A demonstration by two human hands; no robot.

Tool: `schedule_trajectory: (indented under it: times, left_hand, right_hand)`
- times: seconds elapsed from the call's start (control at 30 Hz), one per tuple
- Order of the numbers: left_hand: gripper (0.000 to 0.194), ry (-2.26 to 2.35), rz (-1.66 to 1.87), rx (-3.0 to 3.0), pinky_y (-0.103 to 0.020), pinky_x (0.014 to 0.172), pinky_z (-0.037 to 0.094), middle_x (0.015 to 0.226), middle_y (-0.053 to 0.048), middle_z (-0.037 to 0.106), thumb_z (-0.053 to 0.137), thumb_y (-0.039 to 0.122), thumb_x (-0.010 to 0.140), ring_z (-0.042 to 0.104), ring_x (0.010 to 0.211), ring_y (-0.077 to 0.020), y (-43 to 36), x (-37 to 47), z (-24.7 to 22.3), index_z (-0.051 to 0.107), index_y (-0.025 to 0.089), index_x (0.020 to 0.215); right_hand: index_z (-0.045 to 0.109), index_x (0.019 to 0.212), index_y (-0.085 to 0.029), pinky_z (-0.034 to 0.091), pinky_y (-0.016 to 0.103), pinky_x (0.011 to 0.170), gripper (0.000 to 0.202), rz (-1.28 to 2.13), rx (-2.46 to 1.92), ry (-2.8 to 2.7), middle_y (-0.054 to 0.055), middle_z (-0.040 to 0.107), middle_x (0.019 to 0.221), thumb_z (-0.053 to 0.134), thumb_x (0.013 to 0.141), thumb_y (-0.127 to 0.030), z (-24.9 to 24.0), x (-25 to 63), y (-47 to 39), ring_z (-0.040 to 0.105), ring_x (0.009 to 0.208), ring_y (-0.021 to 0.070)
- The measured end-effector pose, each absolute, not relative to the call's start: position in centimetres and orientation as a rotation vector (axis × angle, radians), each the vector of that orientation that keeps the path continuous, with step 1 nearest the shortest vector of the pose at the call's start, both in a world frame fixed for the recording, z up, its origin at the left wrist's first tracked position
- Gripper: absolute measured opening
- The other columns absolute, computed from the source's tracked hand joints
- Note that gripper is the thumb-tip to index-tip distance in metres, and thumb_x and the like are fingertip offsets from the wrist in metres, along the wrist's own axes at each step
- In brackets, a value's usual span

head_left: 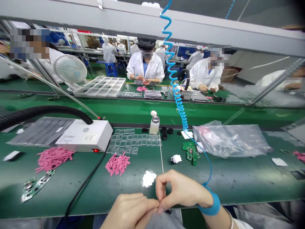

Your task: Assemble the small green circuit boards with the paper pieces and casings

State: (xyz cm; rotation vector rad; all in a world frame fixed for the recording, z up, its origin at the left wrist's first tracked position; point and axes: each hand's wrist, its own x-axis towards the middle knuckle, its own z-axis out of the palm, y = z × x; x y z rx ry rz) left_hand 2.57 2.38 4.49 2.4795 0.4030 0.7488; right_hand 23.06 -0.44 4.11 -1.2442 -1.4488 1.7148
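Note:
At the front edge of the green bench, my left hand [131,208] and my right hand [178,189] meet fingertip to fingertip. Both are closed in a pinch, and what lies between the fingers is too small or hidden to name. A blue wrist strap [211,204] with a coiled cord circles my right wrist. Just beyond my fingers lies a small heap of bright white pieces [148,178]. Further left is a pile of pink strips [118,163]. A small stack of white and black pieces [176,159] sits beyond my right hand.
Clear plastic pieces [133,140] lie in rows beside a white box [84,135] with a black hose. A dispenser bottle [154,125], green circuit boards [190,152] and a plastic bag [233,140] stand further back. The blue coiled cord [177,95] hangs down. Co-workers sit opposite.

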Motion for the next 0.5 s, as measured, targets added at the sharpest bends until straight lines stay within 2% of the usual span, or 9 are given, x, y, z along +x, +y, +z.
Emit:
schedule_trajectory:
  times: [0.33,0.5]
  left_hand:
    - [0.025,0.3,0.699,2.731,-0.026,0.041,0.033,0.053,0.003,0.058,0.037,0.01,0.091,0.049,0.044,-0.0119,2.4,2.5,5.32,0.061,0.016,0.087]
    - [0.025,0.281,0.676,2.804,-0.027,0.04,0.031,0.053,0.003,0.055,0.039,0.008,0.089,0.047,0.044,-0.0122,2.33,2.54,5.47,0.059,0.017,0.077]
  right_hand:
    - [0.057,0.06,-0.016,0.037,0.021,0.053,0.041,1.797,-1.19,-1.43,-0.006,0.057,0.057,0.087,0.047,-0.043,3.78,22.91,-0.22,0.05,0.055,0.0083]
    - [0.057,0.059,-0.017,0.039,0.022,0.054,0.041,1.812,-1.178,-1.396,-0.006,0.059,0.057,0.086,0.047,-0.043,3.38,22.72,-0.16,0.052,0.055,0.0086]
